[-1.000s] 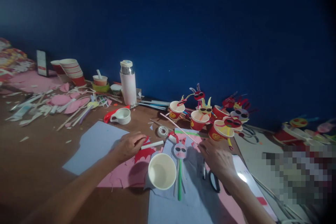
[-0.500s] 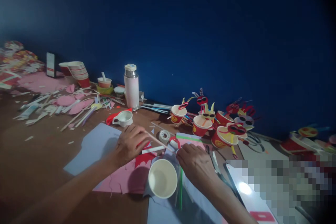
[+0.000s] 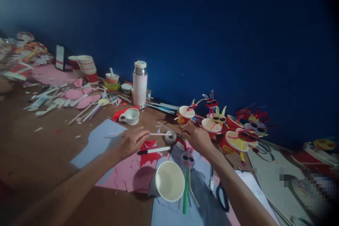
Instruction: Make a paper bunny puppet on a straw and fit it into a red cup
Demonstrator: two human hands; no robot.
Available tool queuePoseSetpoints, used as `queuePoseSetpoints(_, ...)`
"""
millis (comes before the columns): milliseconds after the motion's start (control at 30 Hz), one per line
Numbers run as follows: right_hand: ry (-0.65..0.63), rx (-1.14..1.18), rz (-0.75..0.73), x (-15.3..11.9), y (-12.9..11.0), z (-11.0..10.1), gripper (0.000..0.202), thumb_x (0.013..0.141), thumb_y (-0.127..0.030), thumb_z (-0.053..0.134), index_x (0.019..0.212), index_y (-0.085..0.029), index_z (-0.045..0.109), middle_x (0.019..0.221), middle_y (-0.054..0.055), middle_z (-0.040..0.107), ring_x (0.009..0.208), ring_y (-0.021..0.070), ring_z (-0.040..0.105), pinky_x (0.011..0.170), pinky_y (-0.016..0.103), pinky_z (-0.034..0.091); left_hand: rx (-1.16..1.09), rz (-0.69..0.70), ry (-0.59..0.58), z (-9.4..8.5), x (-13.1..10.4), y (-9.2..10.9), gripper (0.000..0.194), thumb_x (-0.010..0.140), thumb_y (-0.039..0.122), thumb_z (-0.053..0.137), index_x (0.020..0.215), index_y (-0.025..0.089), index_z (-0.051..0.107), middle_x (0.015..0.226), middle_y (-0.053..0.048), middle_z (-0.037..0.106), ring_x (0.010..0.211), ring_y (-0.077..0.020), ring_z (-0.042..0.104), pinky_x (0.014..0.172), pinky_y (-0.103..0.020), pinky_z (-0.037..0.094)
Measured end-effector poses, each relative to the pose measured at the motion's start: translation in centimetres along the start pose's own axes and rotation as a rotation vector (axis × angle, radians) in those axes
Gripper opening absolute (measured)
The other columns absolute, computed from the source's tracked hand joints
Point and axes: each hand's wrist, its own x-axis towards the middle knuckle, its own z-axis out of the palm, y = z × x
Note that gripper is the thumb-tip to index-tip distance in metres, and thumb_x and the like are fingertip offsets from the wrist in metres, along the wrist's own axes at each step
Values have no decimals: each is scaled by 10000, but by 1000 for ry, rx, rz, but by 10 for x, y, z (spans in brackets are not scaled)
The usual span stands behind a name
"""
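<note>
A thin pale pink stick (image 3: 160, 134) runs through the closed fingers of my left hand (image 3: 134, 142), its right end over a roll of clear tape (image 3: 170, 136). My right hand (image 3: 196, 136) is at the far side of the work area, fingers curled together; whatever they pinch, if anything, is hidden. Below it lies a cut-out face with dark glasses (image 3: 188, 159), red strips above and a green straw (image 3: 186, 190) under it. A cream-lined paper cup (image 3: 170, 181) stands nearer me. Between the hands lies a white marker with a black end (image 3: 155, 150).
Finished-looking cup figures (image 3: 212, 123) stand at the right. A thermos flask (image 3: 140, 84), a stack of cups (image 3: 87, 69) and a phone (image 3: 60, 57) line the back. Paper scraps (image 3: 76, 95) litter the left. Black-handled scissors (image 3: 222, 197) lie by my right forearm.
My right hand has come off the stick and moved up and away, uncovering the face cut-out. The stick stays in my left hand, now nearly level. The view has shifted left.
</note>
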Motion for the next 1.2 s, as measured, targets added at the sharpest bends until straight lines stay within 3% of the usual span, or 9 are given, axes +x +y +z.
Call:
queuePoseSetpoints(167, -18, -144, 41, 17, 6, 33, 196, 852, -259, 504, 868, -197, 689, 871, 93, 724, 810, 223, 667, 663, 278, 427, -45, -104, 13, 0, 1, -3, 170, 914, 232, 460, 1007, 184, 594, 807, -18, 621, 738, -128, 606, 684, -224, 467)
queuePoseSetpoints(300, -3, -206, 32, 20, 1, 44, 220, 866, -228, 475, 927, -179, 680, 852, 119, 718, 808, 238, 669, 668, 299, 429, -65, -132, 20, 3, 3, -5, 168, 909, 229, 468, 1017, 183, 587, 823, -22, 619, 751, -132, 612, 688, -226, 475)
queuePoseSetpoints(633, 159, -215, -59, 15, 1, 44, 185, 840, -140, 472, 866, -139, 655, 869, 126, 691, 831, 237, 628, 726, 315, 382, -62, -66, 101, 6, 4, -6, 142, 894, 184, 484, 983, 180, 593, 826, -31, 628, 757, -135, 611, 704, -242, 489)
queuePoseSetpoints(900, 288, -112, -277, -10, -13, 26, 122, 867, -188, 492, 825, -176, 606, 745, 47, 651, 718, 184, 578, 668, 294, 320, 4, 98, 164, -12, 21, 16, 162, 863, 139, 510, 975, 174, 622, 1090, -103, 642, 1044, -222, 566, 926, -398, 448)
queuePoseSetpoints(1033, 340, -23, -396, -31, -25, 16, 112, 874, -166, 495, 845, -201, 598, 792, 23, 639, 771, 174, 563, 682, 283, 323, 18, 100, -49, -19, 30, 23, 218, 893, 174, 459, 1030, 182, 628, 1090, -92, 669, 1066, -244, 576, 947, -441, 428)
queuePoseSetpoints(1100, 406, 55, -412, -38, -29, 14, 131, 896, -173, 474, 855, -195, 597, 793, 32, 634, 747, 175, 555, 668, 288, 329, -12, 70, -184, -18, 31, 26, 259, 913, 206, 422, 1076, 196, 623, 1038, -71, 695, 981, -217, 627, 892, -385, 475)
queuePoseSetpoints(1200, 470, 148, -381, -42, -30, 12, 169, 923, -202, 445, 864, -183, 603, 785, 47, 640, 727, 180, 565, 663, 291, 354, -44, 11, -288, -16, 32, 32, 302, 937, 248, 377, 1116, 190, 613, 1059, -58, 700, 937, -178, 659, 817, -280, 516)
